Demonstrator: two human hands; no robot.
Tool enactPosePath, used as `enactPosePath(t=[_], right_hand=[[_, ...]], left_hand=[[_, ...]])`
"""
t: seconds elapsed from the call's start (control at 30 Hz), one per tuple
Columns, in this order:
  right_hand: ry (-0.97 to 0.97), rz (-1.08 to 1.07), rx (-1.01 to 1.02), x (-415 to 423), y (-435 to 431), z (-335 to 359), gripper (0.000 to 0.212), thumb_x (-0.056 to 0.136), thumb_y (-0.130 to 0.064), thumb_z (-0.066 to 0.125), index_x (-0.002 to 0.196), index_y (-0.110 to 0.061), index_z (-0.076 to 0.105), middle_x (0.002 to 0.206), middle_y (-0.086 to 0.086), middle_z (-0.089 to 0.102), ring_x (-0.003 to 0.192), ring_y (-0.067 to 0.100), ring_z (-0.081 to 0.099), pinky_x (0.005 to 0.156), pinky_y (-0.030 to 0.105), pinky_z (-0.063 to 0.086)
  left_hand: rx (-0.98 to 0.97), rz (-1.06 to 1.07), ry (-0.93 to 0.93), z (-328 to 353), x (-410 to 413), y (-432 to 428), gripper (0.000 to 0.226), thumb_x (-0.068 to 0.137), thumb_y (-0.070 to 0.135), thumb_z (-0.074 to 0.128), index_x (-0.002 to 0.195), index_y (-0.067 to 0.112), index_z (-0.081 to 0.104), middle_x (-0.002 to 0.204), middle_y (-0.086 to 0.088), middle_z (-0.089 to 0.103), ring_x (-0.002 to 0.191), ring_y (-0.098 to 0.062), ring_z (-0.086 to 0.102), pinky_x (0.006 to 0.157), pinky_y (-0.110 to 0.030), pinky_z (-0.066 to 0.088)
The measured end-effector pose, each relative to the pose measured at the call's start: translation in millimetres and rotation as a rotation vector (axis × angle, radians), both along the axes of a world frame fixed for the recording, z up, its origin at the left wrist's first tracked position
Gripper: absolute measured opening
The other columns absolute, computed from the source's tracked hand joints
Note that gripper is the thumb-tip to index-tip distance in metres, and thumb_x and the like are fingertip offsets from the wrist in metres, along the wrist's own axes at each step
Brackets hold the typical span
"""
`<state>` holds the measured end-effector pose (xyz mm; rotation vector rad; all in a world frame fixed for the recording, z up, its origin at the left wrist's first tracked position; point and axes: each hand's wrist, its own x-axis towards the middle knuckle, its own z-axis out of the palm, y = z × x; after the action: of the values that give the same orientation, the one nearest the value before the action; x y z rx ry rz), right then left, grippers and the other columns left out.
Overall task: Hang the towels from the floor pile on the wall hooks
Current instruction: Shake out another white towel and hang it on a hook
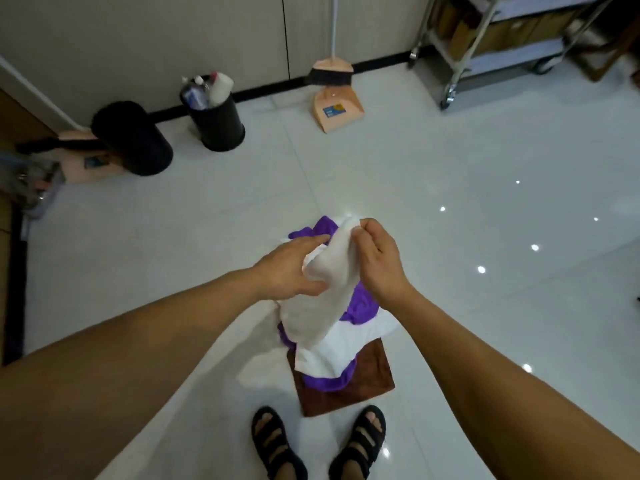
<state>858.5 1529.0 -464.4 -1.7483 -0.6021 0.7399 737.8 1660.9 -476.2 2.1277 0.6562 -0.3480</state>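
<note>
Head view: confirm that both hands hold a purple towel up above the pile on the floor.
One detail is wrong: the colour. The head view shows the left hand and right hand holding a white towel, not a purple one, up above the pile on the floor. Purple cloth shows only in the pile.

Reaching forward and down with both bare arms, in from the two bottom corners, meeting in the middle. Gripping a bunched part of the white towel [322, 306] with the left hand [292, 268], back of the hand up, fingers tucked into the cloth, thumb down low. Pinching the top end of it with the right hand [377, 261], fingers curled tight. Holding both wrists nearly straight, hands close together with only the cloth between them.
</note>
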Motion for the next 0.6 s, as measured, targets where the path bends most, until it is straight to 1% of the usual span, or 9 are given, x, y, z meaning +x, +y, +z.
enactPosePath(t=[0.07,0.13,0.27,0.33,0.4,0.47,0.5,0.57,0.6], right_hand=[[-0.045,0.029,0.059,-10,12,57,0.025,0.101,-0.017,0.041,0.094,0.005,0.050,0.082,0.008,0.051,0.075,0.014,0.049,0.067,0.029,0.042],[-0.095,0.012,0.098,-15,22,107,0.024,0.100,-0.017,0.041,0.092,0.003,0.051,0.080,0.005,0.052,0.074,0.013,0.048,0.067,0.031,0.042],[-0.120,-0.009,0.160,-21,30,174,0.020,0.099,-0.023,0.045,0.090,-0.009,0.057,0.080,-0.003,0.055,0.075,0.011,0.050,0.072,0.036,0.044],[-0.079,0.045,0.175,-27,27,192,0.018,0.098,-0.026,0.049,0.092,-0.013,0.060,0.083,-0.006,0.059,0.075,0.008,0.053,0.073,0.032,0.045],[-0.031,0.120,0.212,-34,24,207,0.020,0.096,-0.033,0.054,0.100,-0.015,0.062,0.091,-0.006,0.063,0.081,0.007,0.058,0.077,0.029,0.046],[0.016,0.243,0.252,-44,20,222,0.038,0.086,-0.044,0.060,0.111,-0.016,0.059,0.099,-0.006,0.065,0.088,0.006,0.060,0.079,0.028,0.047],[0.030,0.331,0.251,-49,19,228,0.050,0.078,-0.048,0.064,0.116,-0.017,0.057,0.106,-0.004,0.065,0.094,0.006,0.062,0.082,0.027,0.049],[0.049,0.515,0.202,-62,17,238,0.062,0.065,-0.049,0.077,0.118,-0.027,0.057,0.114,-0.006,0.067,0.103,0.008,0.064,0.084,0.024,0.052],[0.047,0.612,0.162,-70,17,242,0.063,0.061,-0.045,0.084,0.117,-0.031,0.058,0.112,-0.008,0.068,0.103,0.007,0.065,0.082,0.021,0.053]], left_hand=[[-0.032,0.044,-0.055,46,-9,-1,0.045,0.072,0.033,0.075,0.113,0.033,0.057,0.110,0.012,0.061,0.104,-0.015,0.059,0.081,-0.024,0.048],[-0.050,0.100,-0.063,84,-23,-4,0.025,0.079,0.032,0.070,0.103,0.028,0.061,0.094,0.012,0.063,0.091,-0.015,0.061,0.065,-0.015,0.042],[-0.081,0.313,-0.152,163,-45,-2,0.027,0.088,0.032,0.062,0.112,0.023,0.064,0.106,0.001,0.066,0.096,-0.018,0.062,0.076,-0.028,0.047],[0.067,0.328,-0.185,208,-51,3,0.027,0.089,0.033,0.063,0.109,0.017,0.066,0.105,-0.001,0.066,0.096,-0.020,0.061,0.075,-0.030,0.047],[0.264,0.299,-0.196,253,-54,4,0.027,0.089,0.035,0.061,0.100,0.011,0.065,0.102,-0.006,0.066,0.093,-0.022,0.060,0.068,-0.030,0.042],[0.330,0.346,-0.302,295,-57,-1,0.022,0.091,0.032,0.057,0.098,0.014,0.068,0.104,-0.006,0.068,0.095,-0.020,0.061,0.068,-0.027,0.043],[0.288,0.404,-0.372,316,-58,-6,0.020,0.091,0.030,0.056,0.099,0.018,0.069,0.106,-0.005,0.069,0.097,-0.019,0.062,0.075,-0.027,0.047],[0.197,0.540,-0.471,351,-59,-16,0.024,0.088,0.034,0.055,0.099,0.019,0.070,0.107,-0.006,0.070,0.101,-0.023,0.064,0.087,-0.039,0.052],[0.190,0.586,-0.496,365,-60,-19,0.026,0.087,0.035,0.055,0.099,0.017,0.069,0.106,-0.008,0.070,0.101,-0.026,0.064,0.089,-0.043,0.052]])
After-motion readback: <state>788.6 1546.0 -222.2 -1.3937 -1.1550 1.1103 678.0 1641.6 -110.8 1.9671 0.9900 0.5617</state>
